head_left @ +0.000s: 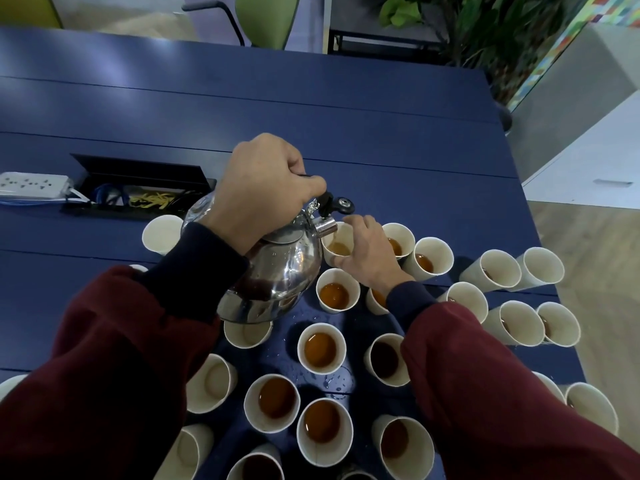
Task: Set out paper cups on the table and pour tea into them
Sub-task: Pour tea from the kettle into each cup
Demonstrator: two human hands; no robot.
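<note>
A shiny steel kettle (280,268) is tilted to the right, its spout over a white paper cup (338,244) that holds a little tea. My left hand (263,192) grips the kettle's handle from above. My right hand (367,254) holds that cup, thumb and fingers curled round its rim and side. Several more paper cups stand around, many with brown tea, such as one (337,295) just below the spout and another (321,349) nearer me. Some on the left, like the cup (212,382), look empty.
The blue table (311,116) stretches away from me. An open cable box (138,188) and a white power strip (33,184) lie at the left. Water drops (332,379) are spilled among the cups. A green chair (266,19) and a plant (485,36) stand beyond the table's far edge.
</note>
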